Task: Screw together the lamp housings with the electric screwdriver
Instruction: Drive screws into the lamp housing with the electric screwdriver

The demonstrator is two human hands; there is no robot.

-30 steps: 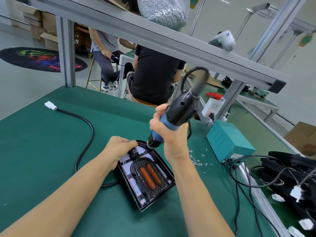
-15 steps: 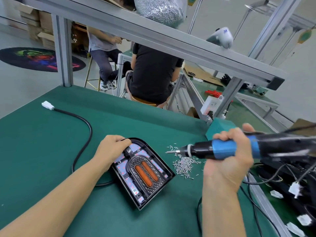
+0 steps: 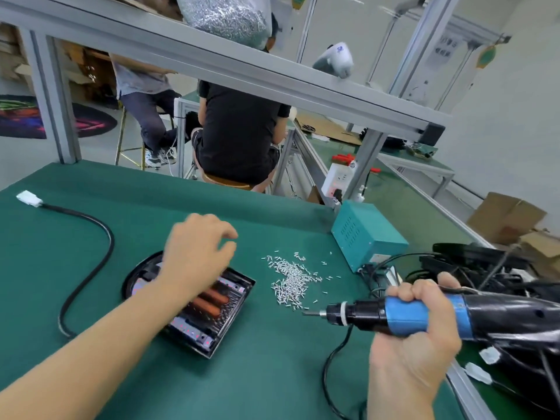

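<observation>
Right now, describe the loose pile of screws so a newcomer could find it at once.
Start at the green bench mat and find the teal metal box near its far right edge. Just left of that box, between it and the black lamp housing, lies the pile of screws. It is the only scatter of tiny silvery pieces lying loose on the mat.

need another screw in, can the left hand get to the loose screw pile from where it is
Probably yes: the left hand hovers empty over the lamp housing, and only bare mat lies between it and the screw pile.
</observation>
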